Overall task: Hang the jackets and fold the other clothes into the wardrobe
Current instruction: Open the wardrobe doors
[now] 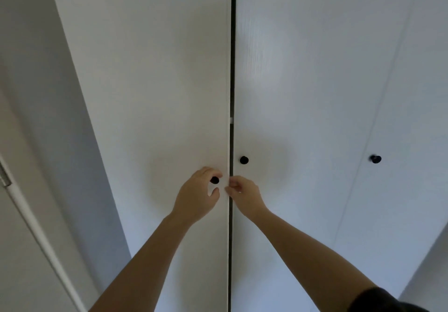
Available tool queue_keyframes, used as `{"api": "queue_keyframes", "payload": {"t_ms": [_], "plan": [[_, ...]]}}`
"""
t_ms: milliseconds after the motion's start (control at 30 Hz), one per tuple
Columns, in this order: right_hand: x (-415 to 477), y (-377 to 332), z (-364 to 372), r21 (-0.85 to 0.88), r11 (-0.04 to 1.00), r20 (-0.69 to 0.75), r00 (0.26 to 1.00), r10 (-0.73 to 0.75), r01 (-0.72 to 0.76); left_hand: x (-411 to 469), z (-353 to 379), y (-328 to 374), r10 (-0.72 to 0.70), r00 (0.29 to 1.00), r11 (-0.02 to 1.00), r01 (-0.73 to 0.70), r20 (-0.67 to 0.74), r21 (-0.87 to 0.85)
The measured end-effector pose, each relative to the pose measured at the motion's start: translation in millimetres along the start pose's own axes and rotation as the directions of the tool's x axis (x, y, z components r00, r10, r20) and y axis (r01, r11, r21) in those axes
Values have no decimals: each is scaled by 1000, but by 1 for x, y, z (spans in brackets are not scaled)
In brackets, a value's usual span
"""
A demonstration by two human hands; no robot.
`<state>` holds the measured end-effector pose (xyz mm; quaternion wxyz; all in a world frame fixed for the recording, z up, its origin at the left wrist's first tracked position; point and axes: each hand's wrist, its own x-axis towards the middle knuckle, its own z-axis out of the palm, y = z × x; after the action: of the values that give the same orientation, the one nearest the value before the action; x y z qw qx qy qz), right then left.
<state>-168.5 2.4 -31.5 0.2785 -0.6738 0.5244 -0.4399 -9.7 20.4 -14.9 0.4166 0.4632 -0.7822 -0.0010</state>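
Two tall white wardrobe doors fill the view, with a narrow dark gap between them. The left door (155, 93) stands slightly proud of the right door (303, 93). My left hand (197, 195) curls around the small black knob (214, 180) of the left door, fingers above it and thumb below. My right hand (242, 195) has its fingers curled onto the free edge of the left door, at the gap just right of that knob. No jackets or other clothes are in view.
The right door carries its own black knob (244, 160) just above my right hand. A third door panel further right has another black knob (375, 158). A grey wall (36, 93) and a white door frame (31, 217) stand to the left.
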Motion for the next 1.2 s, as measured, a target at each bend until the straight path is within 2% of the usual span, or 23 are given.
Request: {"api": "queue_keyframes", "payload": {"t_ms": [133, 300, 367, 467, 600, 733, 833, 967, 1100, 1200], "plan": [[-13, -3, 3, 46, 999, 8, 1000, 18, -19, -6, -11, 10, -108, 994, 990, 104, -34, -95], [-31, -8, 11, 38, 999, 14, 1000, 24, -25, 16, -31, 48, -140, 927, 990, 139, -349, -28], [-37, -10, 14, 36, 999, 8, 1000, 27, -27, 33, -36, 63, -161, 920, 980, 193, -358, 57], [-46, -13, 18, 51, 998, 30, 999, 41, -42, 51, -37, 75, -283, 902, 919, 353, -327, 177], [-59, -20, 21, 54, 997, 67, 997, 49, -53, 45, -40, 77, -370, 864, 863, 456, -341, 218], [-66, -39, 23, -63, 997, 144, 988, 49, -40, 30, -53, 77, -373, 877, 875, 442, -303, 200], [-78, -56, 37, -153, 987, 277, 956, 91, -50, 13, -70, 73, -353, 895, 911, 396, -271, 120], [-102, -75, 67, -189, 978, 363, 919, 153, -88, -17, -102, 68, -321, 920, 944, 331, -224, 6], [-130, -96, 105, -166, 981, 368, 916, 159, -104, -50, -143, 56, -269, 951, 949, 235, -154, -208], [-154, -117, 137, -197, 975, 301, 941, 156, -99, -75, -174, 40, -229, 966, 932, 182, -121, -313]]}}
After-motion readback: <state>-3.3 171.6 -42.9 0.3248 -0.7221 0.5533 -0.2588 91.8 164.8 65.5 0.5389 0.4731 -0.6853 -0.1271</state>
